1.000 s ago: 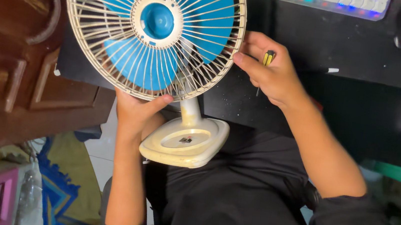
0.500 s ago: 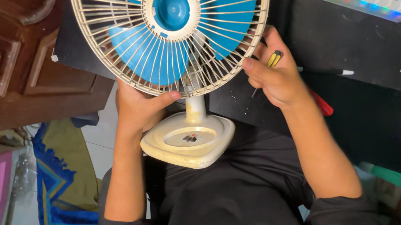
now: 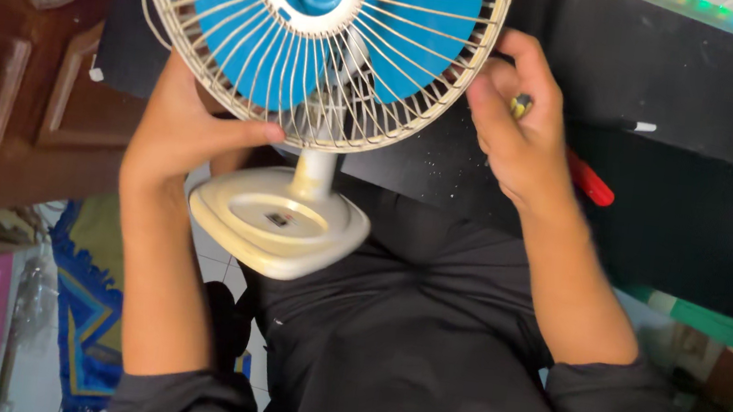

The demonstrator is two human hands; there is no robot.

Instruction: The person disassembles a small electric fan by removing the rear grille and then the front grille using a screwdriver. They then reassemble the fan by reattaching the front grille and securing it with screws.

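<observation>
The fan (image 3: pixel 310 52) has a cream wire grille, glossy blue plastic blades and a smooth plastic base.

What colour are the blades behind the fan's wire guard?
Bright blue plastic fan blades, behind the cream wire guard; head view shows them best.

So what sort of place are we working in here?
Probably a room at home with a computer desk: a lit keyboard on the black desk, a carved wooden cabinet, and a blue rug on the tiled floor.

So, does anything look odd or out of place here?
Yes: the desk fan is not standing on a surface. It lies tilted back in the person's lap, base toward them, left hand and right hand gripping the cage rim.
</observation>
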